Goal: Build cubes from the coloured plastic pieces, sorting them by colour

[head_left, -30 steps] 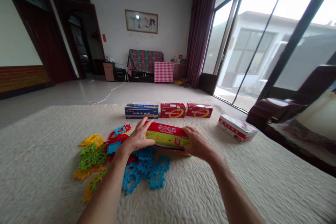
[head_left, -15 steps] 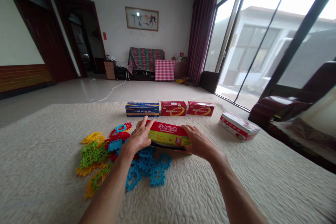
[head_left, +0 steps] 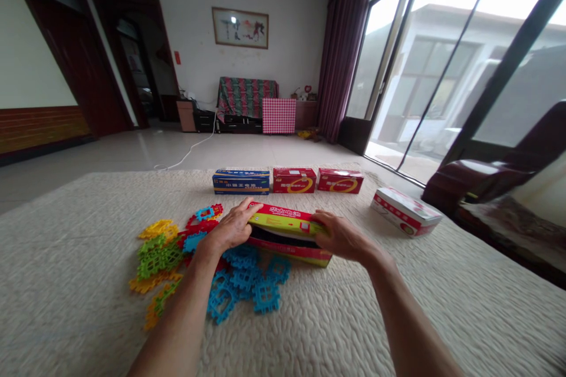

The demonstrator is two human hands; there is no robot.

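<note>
A red and yellow-green battery box (head_left: 287,253) lies on the quilted cover ahead of me, its lid (head_left: 283,218) tilted up at the front. A dark gap shows between lid and lower box; the inside cannot be made out. My left hand (head_left: 236,225) is closed on the lid's left end, thumb toward the front. At the lid's right end, my right hand (head_left: 338,234) grips with fingers bent over it. Blue plastic lattice pieces (head_left: 245,277) lie loose just in front and to the left of the box, partly hidden by my left forearm.
Beyond the hands stand a blue battery box (head_left: 241,182) and two red boxes, one red box (head_left: 294,181) beside another red box (head_left: 340,181). A white and red box (head_left: 407,211) lies at right. Green pieces (head_left: 157,259) and yellow pieces (head_left: 158,228) spread at left.
The lid has tipped flatter between my hands, so its printed face looks narrower. More of the box's lower front now shows beneath the gap. Both hands keep their hold.
</note>
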